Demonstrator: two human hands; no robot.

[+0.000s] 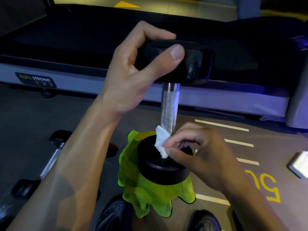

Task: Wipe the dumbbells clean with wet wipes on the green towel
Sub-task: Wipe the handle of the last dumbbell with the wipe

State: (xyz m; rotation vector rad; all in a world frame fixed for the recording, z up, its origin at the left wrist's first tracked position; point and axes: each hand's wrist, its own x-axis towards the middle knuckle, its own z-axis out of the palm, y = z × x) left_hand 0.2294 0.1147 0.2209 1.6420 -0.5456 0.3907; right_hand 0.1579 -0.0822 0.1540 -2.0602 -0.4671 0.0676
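Observation:
A black dumbbell stands upright on the crumpled green towel (146,194), its lower head (160,170) resting on the cloth. Its knurled silver handle (169,107) rises to the upper head (193,64). My left hand (133,75) grips that upper head, thumb across its side and fingers over the top. My right hand (198,152) pinches a white wet wipe (160,143) against the base of the handle, just above the lower head.
A second dumbbell (50,162) lies on the floor at the left, partly behind my left forearm. A treadmill (66,77) runs across the back. A white packet (300,164) lies at the right edge. Two dark shoes (113,214) show at the bottom.

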